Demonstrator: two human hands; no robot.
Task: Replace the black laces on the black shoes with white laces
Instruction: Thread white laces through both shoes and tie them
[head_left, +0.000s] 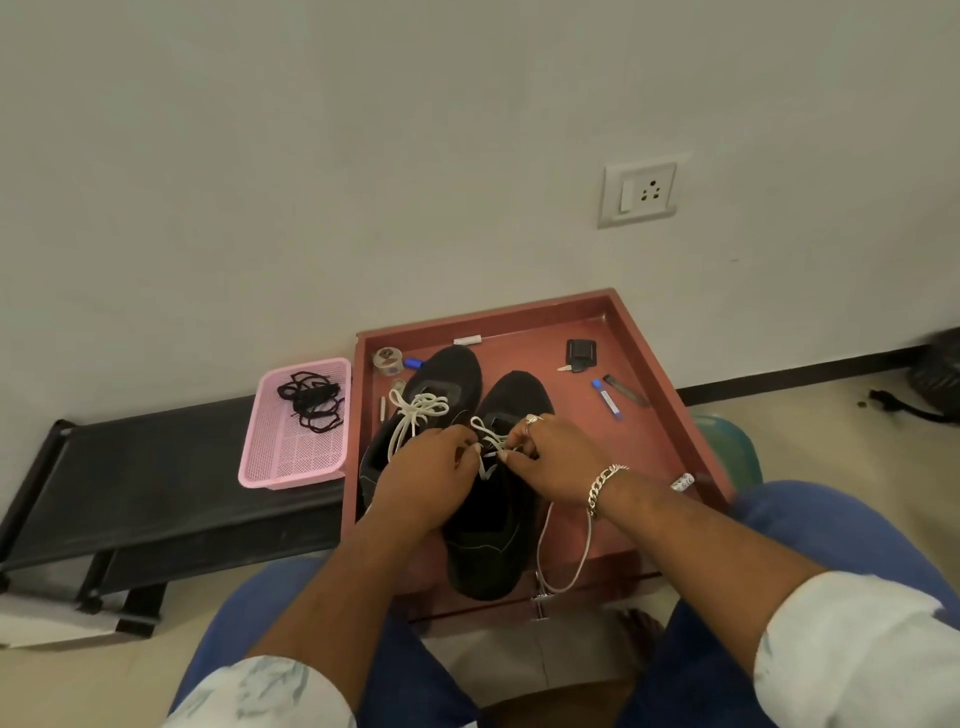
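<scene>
Hands: left hand (415, 480) and right hand (553, 462) are held close together, each pinching the white lace (488, 441)
Right shoe (498, 499): beneath both hands on the red worktop (654, 415)
Left shoe (431, 395): beyond the left hand, tied white
Black laces (311, 408): in the pink basket (291, 467), left of the hands

Rolled pale patterned fabric sleeves (852, 654), blue denim trousers (810, 525). Chunky silver chain-link bracelet (605, 486) on right wrist. Silver finger ring (531, 419) on right hand (558, 460).
</scene>
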